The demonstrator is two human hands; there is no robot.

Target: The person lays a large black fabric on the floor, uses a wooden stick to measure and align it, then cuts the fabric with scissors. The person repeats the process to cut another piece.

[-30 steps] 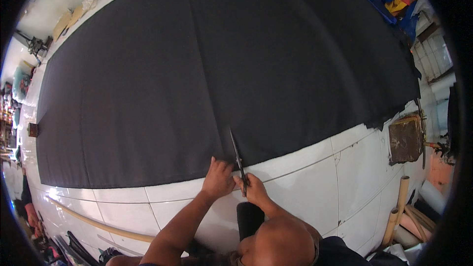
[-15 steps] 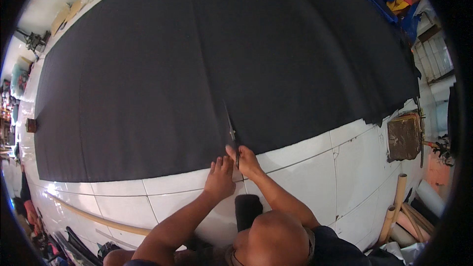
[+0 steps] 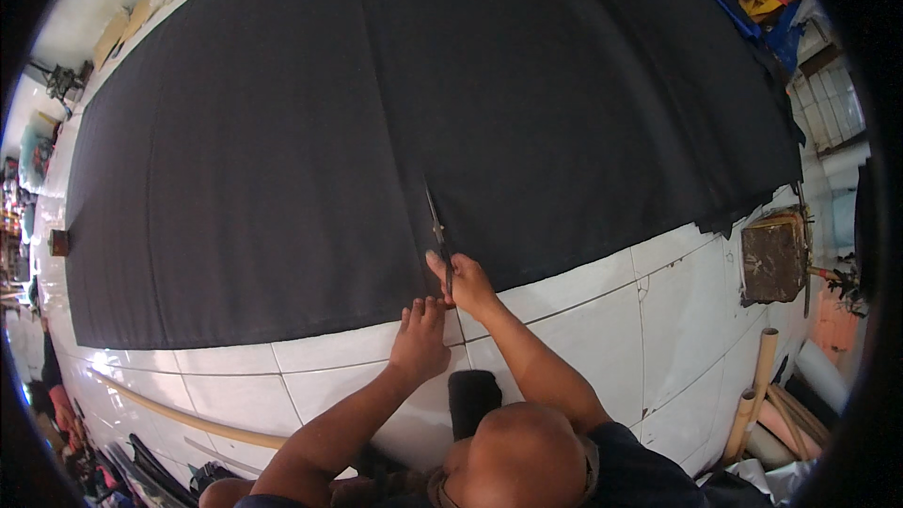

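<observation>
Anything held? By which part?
Right hand holds the scissors by their handles. Left hand touches the black cloth at its near edge; grip there unclear.

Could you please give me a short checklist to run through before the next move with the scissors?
1. Scissors gripped by the right hand: ok, the handles are in its grasp.
2. Left hand clear of the blades: ok, it is at the cloth's near edge, and the blades point away from it.
3. Black cloth free of creases: not ok, a long crease runs up beside the blades, and ripples show toward the right.
4. Lower blade beneath the cloth: cannot tell from this view.
5. Tan pole off the cloth: ok, it lies apart on the tiled floor.
</observation>
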